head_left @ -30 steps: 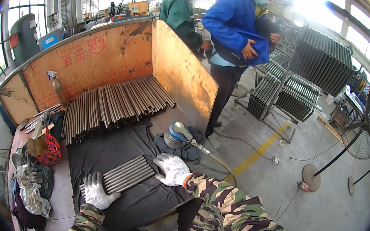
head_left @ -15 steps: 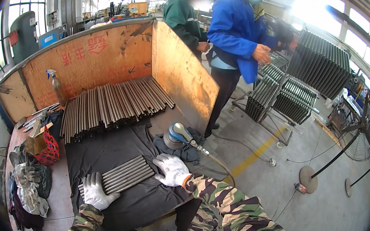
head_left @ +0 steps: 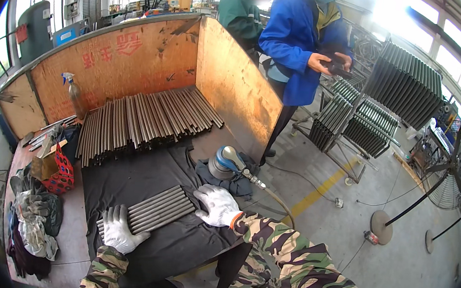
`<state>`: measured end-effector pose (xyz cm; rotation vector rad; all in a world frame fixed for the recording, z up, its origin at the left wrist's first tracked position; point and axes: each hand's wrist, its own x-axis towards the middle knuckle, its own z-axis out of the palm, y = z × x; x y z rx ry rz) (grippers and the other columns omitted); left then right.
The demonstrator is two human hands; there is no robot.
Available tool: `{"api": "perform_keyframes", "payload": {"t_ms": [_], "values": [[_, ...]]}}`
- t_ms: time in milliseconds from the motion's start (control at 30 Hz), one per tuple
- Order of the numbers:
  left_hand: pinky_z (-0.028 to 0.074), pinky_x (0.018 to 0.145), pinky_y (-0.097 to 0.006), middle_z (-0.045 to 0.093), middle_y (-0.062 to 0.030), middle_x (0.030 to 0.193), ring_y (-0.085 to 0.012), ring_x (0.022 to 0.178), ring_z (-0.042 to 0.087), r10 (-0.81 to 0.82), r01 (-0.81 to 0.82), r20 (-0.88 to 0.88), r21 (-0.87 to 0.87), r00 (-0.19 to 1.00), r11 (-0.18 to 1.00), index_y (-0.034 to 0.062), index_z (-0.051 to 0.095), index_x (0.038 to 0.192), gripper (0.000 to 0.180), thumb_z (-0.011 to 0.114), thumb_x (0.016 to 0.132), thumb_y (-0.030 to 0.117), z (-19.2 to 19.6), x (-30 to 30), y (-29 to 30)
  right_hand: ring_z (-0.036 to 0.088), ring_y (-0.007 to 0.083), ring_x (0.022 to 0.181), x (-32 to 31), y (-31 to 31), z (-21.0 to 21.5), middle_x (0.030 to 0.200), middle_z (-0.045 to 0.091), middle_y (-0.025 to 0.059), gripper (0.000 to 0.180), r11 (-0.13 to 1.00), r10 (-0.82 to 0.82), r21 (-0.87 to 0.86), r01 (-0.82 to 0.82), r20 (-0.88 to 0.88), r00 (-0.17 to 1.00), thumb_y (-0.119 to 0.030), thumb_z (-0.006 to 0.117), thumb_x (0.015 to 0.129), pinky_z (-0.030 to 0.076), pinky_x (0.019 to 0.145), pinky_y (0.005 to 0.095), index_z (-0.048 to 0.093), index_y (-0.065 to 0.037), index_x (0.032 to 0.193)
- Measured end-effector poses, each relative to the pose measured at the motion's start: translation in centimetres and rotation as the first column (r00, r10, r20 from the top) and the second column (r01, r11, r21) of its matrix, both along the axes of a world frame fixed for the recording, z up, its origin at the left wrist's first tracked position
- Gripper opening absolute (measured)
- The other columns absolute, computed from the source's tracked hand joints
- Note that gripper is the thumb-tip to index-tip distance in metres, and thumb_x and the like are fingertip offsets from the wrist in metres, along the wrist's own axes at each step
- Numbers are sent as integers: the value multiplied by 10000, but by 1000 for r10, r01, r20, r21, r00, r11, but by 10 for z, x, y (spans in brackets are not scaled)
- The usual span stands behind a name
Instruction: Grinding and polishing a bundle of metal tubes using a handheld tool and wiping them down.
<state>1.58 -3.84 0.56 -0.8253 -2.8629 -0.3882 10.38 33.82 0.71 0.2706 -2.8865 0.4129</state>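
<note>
Both hands cover the ends of the small rod bundle (head_left: 153, 209); the grip probably can't be told.

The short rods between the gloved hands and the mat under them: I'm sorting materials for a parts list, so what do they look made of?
The short rods look like bare metal, probably steel: grey with a dull sheen and straight, even edges. The mat looks like dark fabric or felt: matt and slightly creased. Both gloved hands, left hand and right hand, rest at the rods' ends.
</note>
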Motion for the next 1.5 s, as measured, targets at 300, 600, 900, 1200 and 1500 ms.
{"api": "perform_keyframes", "payload": {"t_ms": [300,600,900,1200,1500], "values": [[272,1320,-626,561,-267,1503,-463,1458,494,-11,11,-2,22,1000,1000,-53,495,1521,1167,960,649,567,1,1,-1,608,352,1352,3,-1,0,1392,651,147,657,1000,-3,-2,3,-39,999,-419,830,899,496,1159,480,654,-37,1404],[302,1283,-615,597,-212,1377,-440,1355,535,-41,47,-158,33,987,998,-29,527,1444,1125,966,611,586,-14,-4,-2,580,354,1397,0,1,-4,1435,633,154,680,1000,-13,16,13,2,1000,-446,808,922,473,1189,487,637,-48,1445],[305,1289,-622,597,-255,1432,-450,1410,518,-35,39,-147,29,988,999,-54,519,1482,1148,955,644,597,-12,-6,-4,592,368,1389,-3,2,-3,1442,640,164,675,1000,-14,10,14,-1,1000,-444,811,911,484,1180,488,648,-48,1433],[298,1299,-618,584,-281,1472,-476,1444,494,-31,32,-49,20,998,999,-78,517,1491,1168,936,656,622,-1,12,-6,617,359,1339,8,-5,-10,1377,656,147,658,1000,25,7,-25,-139,990,-413,837,882,511,1136,490,650,-58,1404],[261,1342,-615,506,-294,1585,-495,1548,401,-8,8,-9,12,1000,1000,-55,451,1590,1187,911,729,618,8,-9,7,678,405,1239,-12,11,-1,1326,709,179,582,997,66,43,-59,-213,975,-326,832,851,569,1044,515,666,-61,1342]]}}
